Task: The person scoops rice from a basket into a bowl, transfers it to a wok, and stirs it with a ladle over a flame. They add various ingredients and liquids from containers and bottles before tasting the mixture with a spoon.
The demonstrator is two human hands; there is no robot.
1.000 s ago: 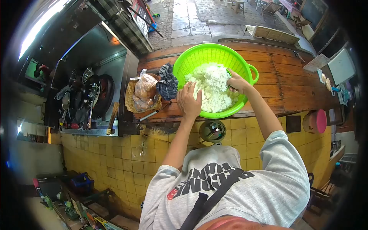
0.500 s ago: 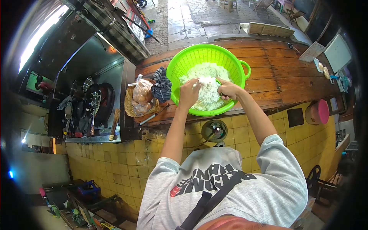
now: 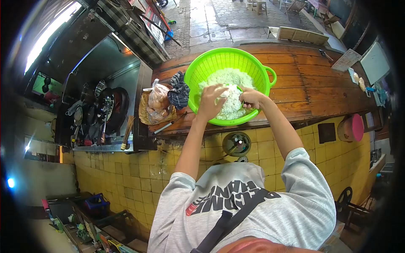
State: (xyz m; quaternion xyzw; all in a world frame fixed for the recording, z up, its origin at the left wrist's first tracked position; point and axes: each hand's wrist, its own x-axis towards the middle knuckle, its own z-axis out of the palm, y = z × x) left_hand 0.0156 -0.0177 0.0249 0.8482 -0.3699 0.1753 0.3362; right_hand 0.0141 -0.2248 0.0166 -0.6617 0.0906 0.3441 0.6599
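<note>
A large bright green basket [image 3: 197, 71] with side handles stands on the wooden counter and contains white rice [image 3: 225, 76]. Within it, my left hand [image 3: 211, 101] has its fingers apart at the left side of a heap of rice. Opposite, my right hand [image 3: 252, 98] is closed on a small green-rimmed item [image 3: 241, 89] at the heap's right side; the rice and my fingers cover most of it, so its full shape is unclear.
Left of the basket are a dark checked cloth [image 3: 179, 90], a plastic bag of round brown items [image 3: 158, 98] on a woven tray [image 3: 144, 113], and a thin-handled tool [image 3: 164, 127]. A cooking station with pans [image 3: 116, 107] stands farther left. A gas cylinder [image 3: 236, 143] is below the counter.
The fingers of my left hand have spread and shifted slightly over the rice. My right hand stays closed in nearly the same place. The view has moved slightly.
</note>
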